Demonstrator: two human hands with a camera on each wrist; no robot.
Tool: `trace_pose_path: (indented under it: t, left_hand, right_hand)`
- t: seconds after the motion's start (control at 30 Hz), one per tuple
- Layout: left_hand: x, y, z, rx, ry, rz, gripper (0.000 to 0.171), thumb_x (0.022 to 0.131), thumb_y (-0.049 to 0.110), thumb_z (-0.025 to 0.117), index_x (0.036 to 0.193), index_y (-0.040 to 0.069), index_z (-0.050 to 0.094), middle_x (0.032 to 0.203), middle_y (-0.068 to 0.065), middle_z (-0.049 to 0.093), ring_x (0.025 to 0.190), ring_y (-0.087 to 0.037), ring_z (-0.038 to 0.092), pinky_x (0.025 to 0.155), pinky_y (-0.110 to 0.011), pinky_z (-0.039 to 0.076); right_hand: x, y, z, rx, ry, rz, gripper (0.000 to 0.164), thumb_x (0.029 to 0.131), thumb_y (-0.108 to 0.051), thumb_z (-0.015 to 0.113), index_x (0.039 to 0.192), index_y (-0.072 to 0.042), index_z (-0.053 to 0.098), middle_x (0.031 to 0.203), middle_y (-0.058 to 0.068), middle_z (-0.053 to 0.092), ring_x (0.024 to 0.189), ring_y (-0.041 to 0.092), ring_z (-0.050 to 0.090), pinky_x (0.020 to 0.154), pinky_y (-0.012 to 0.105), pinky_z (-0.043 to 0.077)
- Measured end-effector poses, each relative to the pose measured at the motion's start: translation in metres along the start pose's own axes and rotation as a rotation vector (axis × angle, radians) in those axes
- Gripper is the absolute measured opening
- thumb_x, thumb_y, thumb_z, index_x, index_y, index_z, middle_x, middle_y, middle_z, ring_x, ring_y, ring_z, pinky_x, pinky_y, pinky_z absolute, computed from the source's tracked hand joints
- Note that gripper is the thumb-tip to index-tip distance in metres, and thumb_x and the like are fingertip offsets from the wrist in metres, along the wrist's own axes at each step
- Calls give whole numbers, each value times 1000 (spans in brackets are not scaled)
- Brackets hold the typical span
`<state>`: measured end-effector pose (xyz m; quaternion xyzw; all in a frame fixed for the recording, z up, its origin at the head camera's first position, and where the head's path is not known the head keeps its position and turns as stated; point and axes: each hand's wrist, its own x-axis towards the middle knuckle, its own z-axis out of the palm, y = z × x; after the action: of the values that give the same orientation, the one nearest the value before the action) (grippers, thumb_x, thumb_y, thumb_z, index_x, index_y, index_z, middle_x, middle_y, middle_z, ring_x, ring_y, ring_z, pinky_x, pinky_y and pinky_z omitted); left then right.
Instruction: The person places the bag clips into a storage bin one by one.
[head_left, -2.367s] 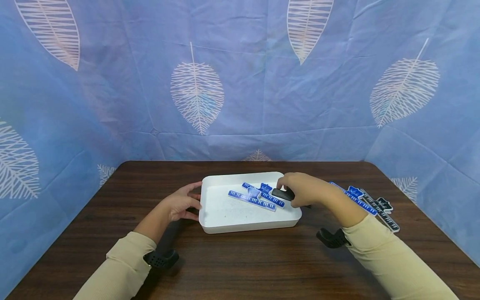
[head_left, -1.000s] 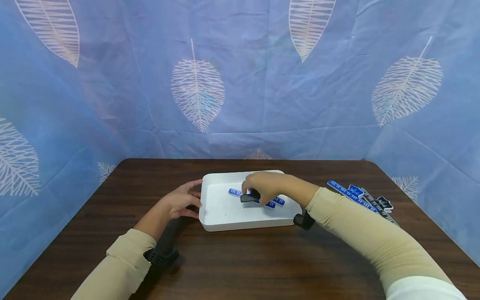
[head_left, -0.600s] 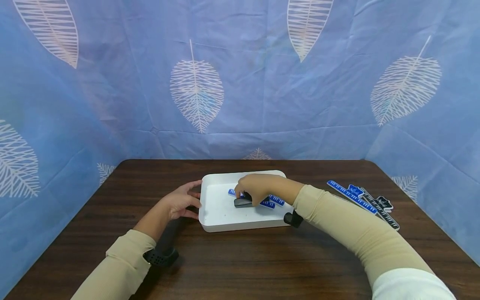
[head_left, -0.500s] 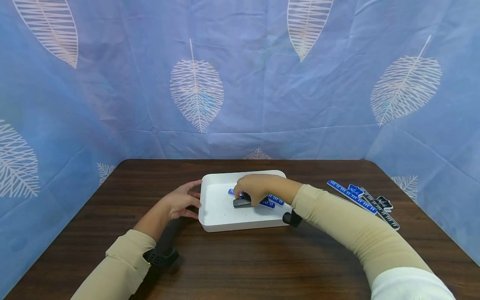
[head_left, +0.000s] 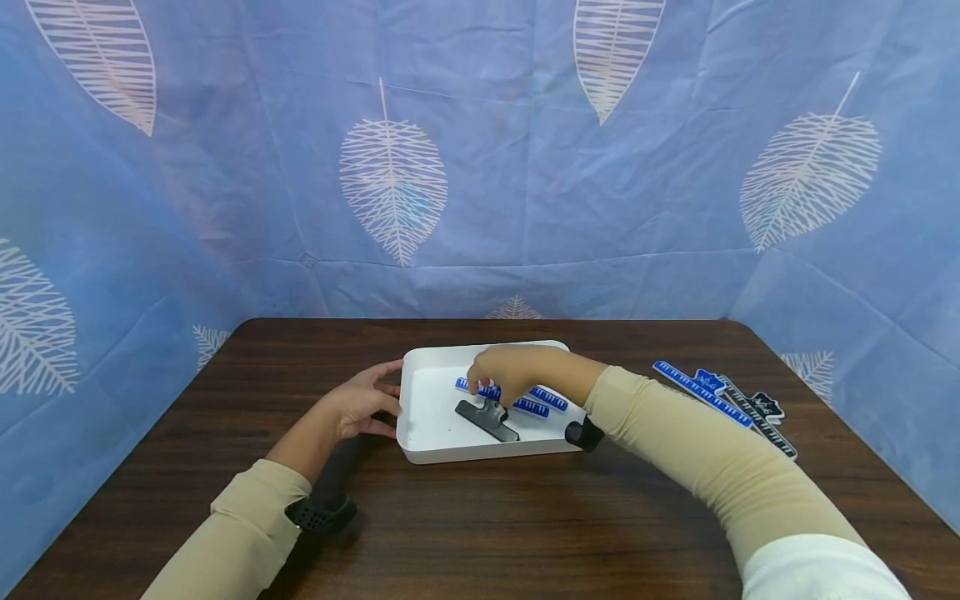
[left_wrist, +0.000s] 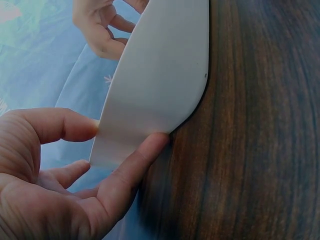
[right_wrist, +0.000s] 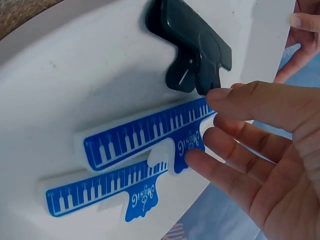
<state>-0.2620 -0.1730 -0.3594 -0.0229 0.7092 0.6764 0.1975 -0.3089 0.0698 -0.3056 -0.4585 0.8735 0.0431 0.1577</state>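
Observation:
A white tray (head_left: 431,400) lies on the brown table. My left hand (head_left: 362,408) touches its left end, fingers spread against the outside wall in the left wrist view. Inside the tray, a black clip (head_left: 483,418) rests on the bare floor, nearer the front wall. Behind it lie two blue clips with piano-key print, one nearer (right_wrist: 150,130) and one farther (right_wrist: 95,192). Over these hovers my right hand (head_left: 513,372); in the right wrist view its fingers are parted, holding nothing, with the thumb close to the black clip's handle. Whether the thumb touches it I cannot tell.
To the tray's right, a blue piano-key clip (head_left: 701,392) and black-and-white piano-key clips (head_left: 761,425) lie together on the table (head_left: 465,525). A blue cloth with white leaf prints (head_left: 480,167) hangs behind the table.
My right hand brought the black clip leftward into the tray and let go of it; the clip now lies turned on the tray floor. My left hand has stayed at the tray's end.

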Motion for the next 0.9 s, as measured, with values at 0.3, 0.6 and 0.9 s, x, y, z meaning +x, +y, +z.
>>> trace_pose_path:
  t: [0.3, 0.6, 0.9]
  left_hand:
    - [0, 1, 0, 9, -5, -5, 84, 72, -14, 55, 140, 19, 20, 126, -24, 35, 105, -39, 47, 65, -51, 49]
    - [1, 1, 0, 2, -3, -10, 84, 72, -13, 56, 140, 20, 21, 127, -23, 35, 105, -39, 46, 65, -51, 49]
    - [0, -1, -1, -1, -7, -9, 83, 73, -14, 55, 140, 20, 20, 126, -23, 34, 104, -38, 47, 65, -51, 49]
  right_hand:
    - [-12, 7, -5, -51, 45, 2, 38, 71, -9, 69, 108, -15, 63, 101, 2, 59, 93, 16, 53, 80, 29, 45]
    - [-28, 4, -2, 2, 102, 37, 39, 70, -11, 70, 108, -16, 63, 103, 2, 59, 95, 16, 53, 84, 31, 44]
    - [-40, -8, -1, 90, 206, 2, 31, 77, -15, 66, 108, -13, 63, 102, 2, 59, 91, 16, 56, 80, 29, 46]
